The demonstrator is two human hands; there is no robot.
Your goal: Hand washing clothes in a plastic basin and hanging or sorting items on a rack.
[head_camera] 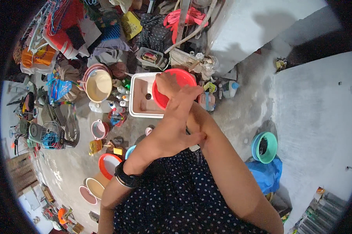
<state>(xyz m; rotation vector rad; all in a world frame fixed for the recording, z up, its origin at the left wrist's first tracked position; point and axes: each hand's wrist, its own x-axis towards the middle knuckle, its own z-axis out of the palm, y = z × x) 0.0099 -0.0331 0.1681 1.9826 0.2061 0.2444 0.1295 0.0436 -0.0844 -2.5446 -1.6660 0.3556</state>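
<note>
My left hand (177,125), with a black watch and a bangle at its wrist, is spread across my right forearm, its thumb and fingers apart. Beyond it, my right hand (167,84) is over a red plastic basin (184,76); its fingers look bent and partly hidden, and whether they hold anything is not visible. The basin sits at the right side of a white-rimmed rectangular sink (140,110), whose drain hole shows at left of the basin. Below my hands is a dark polka-dot garment (170,193).
Cream basins (99,85) and small bottles (123,90) stand left of the sink. At its right are a scrub brush (210,87) and a white jug (230,89). Several basins (110,165) lie lower left; a green basin (271,147) stands by the right wall.
</note>
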